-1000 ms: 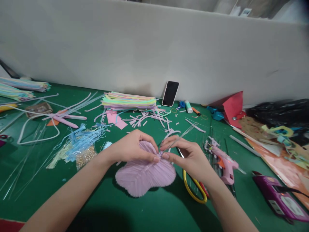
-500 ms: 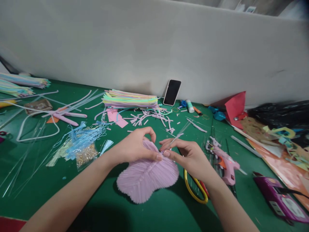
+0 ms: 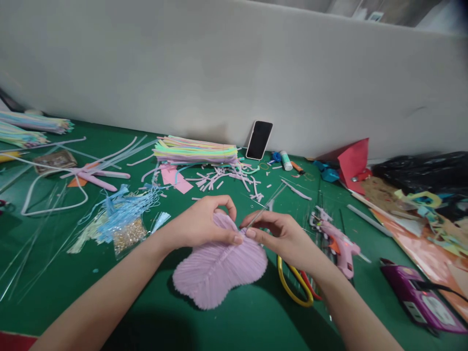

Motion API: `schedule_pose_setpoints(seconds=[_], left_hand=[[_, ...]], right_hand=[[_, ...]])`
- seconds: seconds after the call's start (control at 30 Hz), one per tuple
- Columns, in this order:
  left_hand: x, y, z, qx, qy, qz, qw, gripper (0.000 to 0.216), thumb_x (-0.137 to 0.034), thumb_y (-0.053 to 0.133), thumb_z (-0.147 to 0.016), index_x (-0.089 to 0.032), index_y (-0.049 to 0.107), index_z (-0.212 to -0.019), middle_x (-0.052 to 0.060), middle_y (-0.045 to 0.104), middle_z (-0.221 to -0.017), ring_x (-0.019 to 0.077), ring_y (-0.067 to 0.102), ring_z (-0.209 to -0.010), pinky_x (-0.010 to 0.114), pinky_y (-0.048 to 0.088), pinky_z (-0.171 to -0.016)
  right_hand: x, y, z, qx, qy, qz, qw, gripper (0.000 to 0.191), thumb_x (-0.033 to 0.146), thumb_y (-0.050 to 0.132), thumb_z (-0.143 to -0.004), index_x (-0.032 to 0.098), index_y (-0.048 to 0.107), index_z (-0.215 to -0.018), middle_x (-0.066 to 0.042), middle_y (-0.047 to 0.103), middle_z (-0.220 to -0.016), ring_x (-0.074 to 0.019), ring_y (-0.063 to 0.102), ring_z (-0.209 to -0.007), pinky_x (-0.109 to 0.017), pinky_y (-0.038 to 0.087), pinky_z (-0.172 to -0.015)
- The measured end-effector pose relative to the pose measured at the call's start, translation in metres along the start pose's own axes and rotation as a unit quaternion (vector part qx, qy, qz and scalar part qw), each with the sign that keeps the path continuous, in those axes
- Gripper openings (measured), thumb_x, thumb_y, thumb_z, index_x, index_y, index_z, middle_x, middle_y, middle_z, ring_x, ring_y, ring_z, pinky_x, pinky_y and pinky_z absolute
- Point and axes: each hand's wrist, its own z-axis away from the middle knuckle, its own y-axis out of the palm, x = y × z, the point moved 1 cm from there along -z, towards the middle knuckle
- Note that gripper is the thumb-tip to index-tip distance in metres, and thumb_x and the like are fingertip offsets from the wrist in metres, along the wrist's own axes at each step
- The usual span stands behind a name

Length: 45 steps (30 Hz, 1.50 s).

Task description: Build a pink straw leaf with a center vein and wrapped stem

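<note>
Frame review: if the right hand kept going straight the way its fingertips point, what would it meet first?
The right hand points leftward; it would almost at once meet the left hand thumb tip, over the lilac wing-shaped piece.

On the table (image 3: 234,326): the pipe-cleaner wing (image 3: 219,268) lies before me, under my left hand (image 3: 203,224) and right hand (image 3: 283,236). Scissors (image 3: 294,287) and glue gun (image 3: 338,243) lie right of it; tassels (image 3: 124,212) lie left; the pipe-cleaner stack (image 3: 195,150) and phone (image 3: 259,140) lie behind (phone leaning on the wall).

Bare green mat (image 3: 120,287) lies open left; scissors (image 3: 294,287) and glue gun (image 3: 338,243) crowd the right.
</note>
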Motion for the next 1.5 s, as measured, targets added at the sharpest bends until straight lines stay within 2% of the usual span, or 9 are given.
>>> schedule_pose_setpoints(seconds=[0.13, 0.33, 0.6, 0.77, 0.93, 1.1, 1.23, 1.33, 1.5], left_hand=[[-0.002, -0.003, 0.001, -0.003, 0.011, -0.022, 1.0, 0.032, -0.039, 0.08, -0.061, -0.022, 0.062, -0.08, -0.006, 0.058, -0.074, 0.0136, 0.051, -0.068, 0.024, 0.037, -0.059], [-0.003, -0.003, 0.002, 0.028, 0.034, 0.003, 0.999, 0.017, -0.035, 0.076, -0.068, -0.025, 0.073, -0.082, -0.004, 0.072, -0.085, 0.0175, 0.063, -0.084, 0.029, 0.044, -0.078], [-0.007, 0.004, 0.009, -0.029, 0.049, -0.052, 0.997, 0.006, -0.027, 0.07, -0.075, -0.027, 0.073, -0.08, -0.008, 0.073, -0.082, 0.0146, 0.066, -0.08, 0.027, 0.046, -0.075], [-0.016, 0.012, 0.019, -0.099, 0.124, -0.147, 0.976, 0.011, -0.022, 0.063, -0.083, -0.025, 0.074, -0.082, -0.006, 0.073, -0.076, 0.0129, 0.065, -0.071, 0.025, 0.044, -0.064], [-0.014, 0.021, 0.023, -0.199, 0.225, -0.288, 0.909, 0.016, -0.019, 0.057, -0.089, -0.021, 0.073, -0.086, -0.001, 0.069, -0.072, 0.0135, 0.061, -0.064, 0.025, 0.041, -0.057], [-0.006, 0.028, 0.019, -0.312, 0.296, -0.406, 0.806, 0.023, -0.016, 0.049, -0.092, -0.017, 0.069, -0.081, 0.001, 0.066, -0.067, 0.0146, 0.06, -0.061, 0.026, 0.042, -0.056], [-0.001, 0.031, 0.018, -0.341, 0.326, -0.461, 0.752, 0.016, -0.014, 0.053, -0.09, -0.016, 0.068, -0.085, 0.002, 0.07, -0.072, 0.0152, 0.061, -0.063, 0.028, 0.045, -0.058], [0.0, 0.032, 0.018, -0.355, 0.349, -0.488, 0.717, 0.013, -0.013, 0.055, -0.089, -0.017, 0.068, -0.087, 0.003, 0.074, -0.079, 0.0153, 0.064, -0.065, 0.028, 0.047, -0.058], [0.003, 0.033, 0.014, -0.385, 0.385, -0.539, 0.643, 0.011, -0.01, 0.06, -0.085, -0.013, 0.068, -0.091, 0.007, 0.075, -0.081, 0.0189, 0.068, -0.068, 0.03, 0.051, -0.058]], right_hand=[[0.005, -0.004, 0.001, 0.015, 0.015, 0.029, 0.999, 0.018, 0.038, 0.065, -0.083, 0.02, 0.07, -0.081, -0.003, 0.073, -0.086, -0.0165, 0.064, -0.08, -0.028, 0.047, -0.071], [0.01, -0.005, 0.0, 0.008, 0.019, 0.026, 0.999, 0.02, 0.04, 0.067, -0.08, 0.021, 0.071, -0.079, -0.002, 0.074, -0.083, -0.0159, 0.065, -0.078, -0.028, 0.048, -0.071], [0.012, -0.004, -0.002, -0.013, 0.027, 0.034, 0.999, 0.022, 0.042, 0.067, -0.079, 0.02, 0.071, -0.077, -0.002, 0.073, -0.08, -0.0157, 0.064, -0.074, -0.027, 0.047, -0.066], [0.028, -0.001, 0.005, -0.064, 0.064, 0.077, 0.993, 0.019, 0.04, 0.067, -0.079, 0.021, 0.072, -0.077, -0.001, 0.071, -0.076, -0.0156, 0.061, -0.07, -0.027, 0.044, -0.063], [0.028, 0.006, 0.006, -0.136, 0.069, 0.059, 0.987, 0.019, 0.039, 0.069, -0.077, 0.021, 0.073, -0.078, -0.003, 0.071, -0.083, -0.0167, 0.061, -0.07, -0.029, 0.045, -0.062], [0.017, 0.019, 0.0, -0.212, 0.036, -0.079, 0.973, 0.021, 0.04, 0.072, -0.074, 0.019, 0.074, -0.077, -0.006, 0.073, -0.087, -0.0194, 0.067, -0.078, -0.032, 0.053, -0.072], [0.01, 0.029, -0.003, -0.23, 0.042, -0.147, 0.961, 0.019, 0.037, 0.075, -0.072, 0.019, 0.074, -0.079, -0.007, 0.074, -0.089, -0.0205, 0.068, -0.082, -0.033, 0.056, -0.077], [0.009, 0.035, -0.002, -0.256, 0.035, -0.147, 0.955, 0.02, 0.037, 0.075, -0.072, 0.019, 0.074, -0.078, -0.008, 0.074, -0.09, -0.022, 0.068, -0.084, -0.035, 0.057, -0.078], [0.011, 0.045, -0.002, -0.275, 0.05, -0.18, 0.943, 0.026, 0.044, 0.071, -0.075, 0.019, 0.074, -0.082, -0.008, 0.073, -0.092, -0.0201, 0.068, -0.079, -0.031, 0.058, -0.067]])
